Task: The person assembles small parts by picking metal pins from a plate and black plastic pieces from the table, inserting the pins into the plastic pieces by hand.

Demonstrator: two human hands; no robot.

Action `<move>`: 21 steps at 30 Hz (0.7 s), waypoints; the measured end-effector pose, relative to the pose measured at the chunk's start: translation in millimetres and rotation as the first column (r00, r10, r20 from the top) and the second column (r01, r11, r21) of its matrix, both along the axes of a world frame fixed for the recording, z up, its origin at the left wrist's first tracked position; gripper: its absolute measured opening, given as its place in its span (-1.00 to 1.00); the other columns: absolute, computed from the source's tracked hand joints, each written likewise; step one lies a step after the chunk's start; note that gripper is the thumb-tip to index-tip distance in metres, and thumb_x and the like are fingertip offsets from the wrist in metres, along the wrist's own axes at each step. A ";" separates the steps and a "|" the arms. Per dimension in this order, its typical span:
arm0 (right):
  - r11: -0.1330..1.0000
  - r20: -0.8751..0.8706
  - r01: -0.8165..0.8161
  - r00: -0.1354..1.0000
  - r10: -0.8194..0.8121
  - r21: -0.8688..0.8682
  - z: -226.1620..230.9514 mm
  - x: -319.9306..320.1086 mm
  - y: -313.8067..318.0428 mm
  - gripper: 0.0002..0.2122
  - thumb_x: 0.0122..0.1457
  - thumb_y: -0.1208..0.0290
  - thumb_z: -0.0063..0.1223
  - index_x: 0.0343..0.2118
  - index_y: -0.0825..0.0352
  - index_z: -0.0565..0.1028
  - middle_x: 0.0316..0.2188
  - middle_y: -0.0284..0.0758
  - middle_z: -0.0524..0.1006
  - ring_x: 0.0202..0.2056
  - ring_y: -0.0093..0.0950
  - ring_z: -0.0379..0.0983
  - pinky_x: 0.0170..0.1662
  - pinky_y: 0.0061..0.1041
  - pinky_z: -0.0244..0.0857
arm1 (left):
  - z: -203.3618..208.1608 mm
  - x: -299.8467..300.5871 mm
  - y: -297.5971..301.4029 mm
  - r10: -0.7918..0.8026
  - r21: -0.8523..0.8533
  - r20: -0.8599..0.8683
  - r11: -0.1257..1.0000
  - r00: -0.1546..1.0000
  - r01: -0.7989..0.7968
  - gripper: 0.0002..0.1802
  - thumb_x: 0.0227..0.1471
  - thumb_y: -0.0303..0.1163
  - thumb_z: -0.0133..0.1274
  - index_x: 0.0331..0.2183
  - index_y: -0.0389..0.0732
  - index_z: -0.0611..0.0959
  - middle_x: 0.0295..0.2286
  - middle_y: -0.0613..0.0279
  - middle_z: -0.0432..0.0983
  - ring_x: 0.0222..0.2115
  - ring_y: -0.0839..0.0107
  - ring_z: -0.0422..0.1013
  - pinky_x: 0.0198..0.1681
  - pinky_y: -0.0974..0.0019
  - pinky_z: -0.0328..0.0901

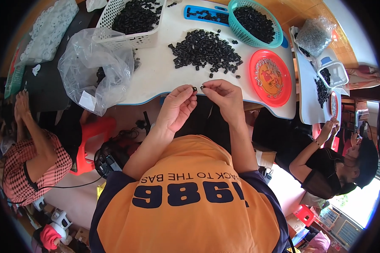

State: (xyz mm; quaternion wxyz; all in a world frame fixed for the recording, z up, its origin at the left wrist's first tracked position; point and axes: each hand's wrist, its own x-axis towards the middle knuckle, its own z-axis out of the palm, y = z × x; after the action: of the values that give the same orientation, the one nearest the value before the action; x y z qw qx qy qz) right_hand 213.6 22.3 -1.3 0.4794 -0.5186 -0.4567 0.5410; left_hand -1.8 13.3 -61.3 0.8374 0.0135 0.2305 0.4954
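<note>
Over the table's front edge my two hands face each other, fingertips a short gap apart. My left hand [179, 105] pinches a small black plastic piece [194, 89] between thumb and forefinger. Opposite it, my right hand [224, 98] is closed in a pinch on something small and dark, too tiny to name. Just beyond my fingers a loose heap of black plastic pieces [204, 48] lies on the white table [156, 80]. To the right of the heap sits a red plate [287, 93] with many small, pale, shiny bits.
A white basket [150, 40] and a green basket [240, 36] hold more black pieces. Between them lies a blue tray [192, 13]. At left, a clear plastic bag [78, 63] overhangs the table edge. People sit on both sides, one beside a red stool [93, 135].
</note>
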 end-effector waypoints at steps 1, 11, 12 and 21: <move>1.000 -0.001 -0.021 1.000 0.021 0.001 1.4 -2.2 -4.3 -0.83 0.41 0.60 0.48 0.01 0.45 0.82 -0.17 -0.38 0.83 -0.17 -0.66 0.71 -0.04 -0.62 0.58 | 0.6 0.1 -1.2 0.008 0.014 -0.032 1.000 0.999 -0.008 -0.85 0.50 -0.48 0.34 0.04 -0.23 0.82 -0.14 0.19 0.84 -0.18 0.43 0.74 -0.06 0.37 0.69; 0.999 0.121 -0.054 0.991 0.054 -0.007 -0.6 -9.7 -22.1 -0.84 0.37 0.55 0.52 -0.02 0.39 0.83 -0.21 -0.39 0.83 -0.20 -0.66 0.70 -0.06 -0.58 0.58 | -1.1 -8.5 -12.8 0.059 0.150 -0.248 0.988 0.967 -0.021 -0.79 0.45 -0.53 0.38 0.06 -0.33 0.87 -0.12 0.15 0.84 -0.19 0.44 0.73 -0.04 0.36 0.66; 0.999 0.121 -0.053 0.991 0.054 -0.007 -1.0 -10.8 -24.0 -0.84 0.37 0.55 0.52 -0.02 0.39 0.83 -0.21 -0.39 0.83 -0.20 -0.66 0.70 -0.06 -0.58 0.58 | 1.1 -9.7 -12.8 0.058 0.150 -0.248 0.988 0.967 -0.021 -0.79 0.45 -0.53 0.38 0.06 -0.33 0.87 -0.12 0.15 0.84 -0.19 0.44 0.73 -0.04 0.36 0.66; 0.973 0.302 -0.006 0.951 -0.066 0.231 -2.3 -28.2 -34.8 -0.83 0.31 0.59 0.55 -0.07 0.39 0.83 -0.25 -0.38 0.80 -0.25 -0.63 0.64 -0.09 -0.55 0.58 | 8.5 -15.1 -9.7 0.034 0.147 -0.317 0.989 0.948 0.014 -0.76 0.44 -0.52 0.38 0.08 -0.36 0.87 -0.11 0.16 0.84 -0.18 0.44 0.72 -0.02 0.35 0.65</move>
State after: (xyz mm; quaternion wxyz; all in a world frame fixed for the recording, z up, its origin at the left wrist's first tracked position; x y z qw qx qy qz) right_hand 185.4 -12.4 -3.6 0.4673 -0.5447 -0.5770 0.3899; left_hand -16.9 3.5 -52.8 0.7834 0.1539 0.3255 0.5067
